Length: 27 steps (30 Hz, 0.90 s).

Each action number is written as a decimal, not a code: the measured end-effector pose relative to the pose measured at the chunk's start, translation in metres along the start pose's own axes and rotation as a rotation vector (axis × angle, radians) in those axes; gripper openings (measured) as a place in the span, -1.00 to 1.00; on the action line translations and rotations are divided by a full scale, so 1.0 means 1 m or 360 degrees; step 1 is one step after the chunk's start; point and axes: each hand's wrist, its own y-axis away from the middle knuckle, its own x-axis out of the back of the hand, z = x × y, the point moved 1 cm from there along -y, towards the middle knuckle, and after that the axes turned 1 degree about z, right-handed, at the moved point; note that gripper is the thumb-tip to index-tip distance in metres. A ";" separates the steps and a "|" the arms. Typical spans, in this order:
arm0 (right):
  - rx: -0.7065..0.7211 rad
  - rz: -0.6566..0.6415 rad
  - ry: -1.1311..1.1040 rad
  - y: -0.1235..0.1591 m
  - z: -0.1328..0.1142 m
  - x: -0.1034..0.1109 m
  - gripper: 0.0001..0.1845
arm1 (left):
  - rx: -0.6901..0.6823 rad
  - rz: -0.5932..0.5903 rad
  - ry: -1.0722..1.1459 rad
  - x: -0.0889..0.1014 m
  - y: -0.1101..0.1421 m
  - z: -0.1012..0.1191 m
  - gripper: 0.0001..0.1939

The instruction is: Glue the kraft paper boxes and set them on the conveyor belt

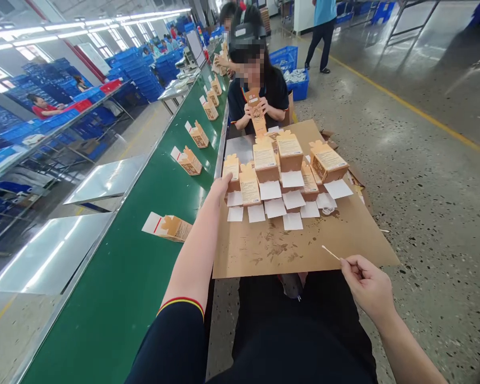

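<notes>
My left hand (pixel 221 185) reaches to the left end of a group of small brown cartons and grips the leftmost carton (pixel 232 169) by its side; its fingers are partly hidden. White flaps (pixel 270 190) stick out from the cartons toward me, and several cartons are stacked on others. Between the thumb and fingers of my right hand (pixel 366 282) is a thin cotton swab (pixel 330 253), pointing left above the cardboard sheet (pixel 256 262). Dark wet-looking stains mark the sheet in front of the cartons.
To the left runs a green conveyor belt (pixel 116 298) carrying a row of cartons, one (pixel 176 228) beside my left forearm. Across the sheet a co-worker (pixel 278 96) holds an open carton (pixel 258 114) in both hands. Blue crates (pixel 298 88) stand on the floor behind.
</notes>
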 end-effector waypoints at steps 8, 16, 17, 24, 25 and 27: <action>0.0146 0.0172 0.0285 -0.080 -0.005 0.025 -0.56 | -0.0219 0.0300 0.0674 0.065 0.077 -0.052 -0.39; 0.0059 -0.0254 0.0791 -0.168 -0.026 0.005 -0.70 | 0.0151 -0.0119 0.0998 0.067 0.199 -0.130 -0.18; 0.0055 -0.0308 0.0833 -0.170 -0.027 0.002 -0.70 | 0.0185 -0.0142 0.0969 0.059 0.206 -0.135 -0.15; 0.0047 -0.0440 0.0919 -0.167 -0.016 0.002 -0.70 | 0.0108 -0.0196 0.0836 0.030 0.206 -0.144 -0.08; 0.0025 -0.0487 0.0917 -0.168 -0.015 0.000 -0.70 | 0.0117 -0.0222 0.0834 0.029 0.205 -0.142 -0.10; -0.0025 -0.0570 0.0949 -0.172 -0.016 -0.007 -0.69 | 0.0150 -0.0281 0.0825 0.026 0.204 -0.137 -0.14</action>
